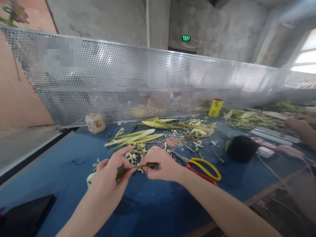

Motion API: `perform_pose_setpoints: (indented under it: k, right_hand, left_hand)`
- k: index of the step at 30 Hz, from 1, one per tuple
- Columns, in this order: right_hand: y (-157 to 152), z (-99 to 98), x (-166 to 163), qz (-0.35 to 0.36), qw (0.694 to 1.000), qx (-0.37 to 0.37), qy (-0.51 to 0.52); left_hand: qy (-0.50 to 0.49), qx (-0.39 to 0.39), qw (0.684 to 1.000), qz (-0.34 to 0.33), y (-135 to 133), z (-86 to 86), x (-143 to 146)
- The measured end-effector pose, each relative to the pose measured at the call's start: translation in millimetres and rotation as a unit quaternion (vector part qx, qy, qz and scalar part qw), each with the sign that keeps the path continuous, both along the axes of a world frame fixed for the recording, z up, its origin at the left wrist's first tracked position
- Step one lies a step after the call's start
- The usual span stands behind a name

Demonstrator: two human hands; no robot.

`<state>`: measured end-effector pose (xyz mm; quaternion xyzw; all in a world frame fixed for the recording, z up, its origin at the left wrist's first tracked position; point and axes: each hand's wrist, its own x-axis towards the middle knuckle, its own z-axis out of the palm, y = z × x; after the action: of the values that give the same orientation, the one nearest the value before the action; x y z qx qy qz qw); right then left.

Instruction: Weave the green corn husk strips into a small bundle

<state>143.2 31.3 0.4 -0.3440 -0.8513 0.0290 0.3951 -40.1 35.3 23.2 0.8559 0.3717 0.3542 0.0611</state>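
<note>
My left hand (pixel 114 171) pinches a green husk-like leaf strip, thumb against finger, over the blue table. Close on its right, my right hand (pixel 159 164) is closed on the same strip, whose dark green end sticks out through the fingers. Between my fingertips shows a small pale green knot (pixel 139 167) of plant fibre. A whitish curled piece (pixel 91 178) pokes out left of my left hand. Shredded plant bits (pixel 138 149) lie just behind the hands. Scissors (pixel 202 168) with one yellow and one red handle rest right of my right hand, blades towards the scraps.
Long green leaves (pixel 133 138) and a scrap heap (pixel 197 126) lie farther back. A perforated metal screen (pixel 123 79) closes the rear edge. Nearby stand a wrapped roll (pixel 95 123), a yellow tube (pixel 216 107) and a black fuzzy ball (pixel 242 148). Another person's hand (pixel 302 125) works at far right.
</note>
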Motion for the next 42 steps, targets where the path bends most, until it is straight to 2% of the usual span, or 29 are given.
perform_pose_setpoints:
  k: [2,4,8,11,14,20,22,26,34,39,42]
  right_hand:
    - [-0.7,0.6,1.5,0.015,0.999,-0.045,0.025]
    - [-2.5,3.0,3.0,0.052,0.988,-0.132,0.055]
    - [-7.2,9.3,3.0,0.141,0.929,-0.317,0.129]
    - [-9.1,10.9,2.8,0.155,0.905,-0.366,0.153]
    - [-8.8,10.3,5.3,0.156,0.919,-0.338,0.126]
    - [-3.9,7.5,11.8,0.116,0.971,-0.206,0.034]
    - [-2.7,6.2,12.2,0.102,0.980,-0.167,0.015]
    - [-2.8,5.2,12.2,0.074,0.990,-0.120,-0.024]
    - [-4.5,8.7,15.7,0.057,0.993,-0.096,-0.031]
    - [-10.3,17.0,12.9,0.000,0.996,-0.077,-0.042]
    - [-13.4,19.4,11.6,0.042,0.990,-0.133,0.007]
  left_hand:
    - [0.013,0.033,0.999,0.006,1.1,-0.9,-1.4]
    - [0.032,0.084,0.996,0.003,1.7,-2.5,-2.0]
    - [0.068,0.195,0.978,-0.028,1.1,-6.7,-2.1]
    - [0.086,0.234,0.968,-0.040,-0.3,-7.9,-1.3]
    - [0.087,0.219,0.971,-0.035,-2.3,-5.6,0.5]
    - [0.074,0.189,0.977,-0.061,-7.4,-2.4,4.1]
    - [0.058,0.165,0.984,-0.041,-9.0,-3.7,4.5]
    - [0.051,0.130,0.989,-0.042,-10.5,-4.3,3.6]
    - [0.078,0.086,0.992,-0.052,-7.2,-0.7,0.7]
    - [0.083,0.134,0.987,-0.042,-5.9,-1.0,1.1]
    - [0.060,0.187,0.980,-0.031,-6.2,-0.6,0.4]
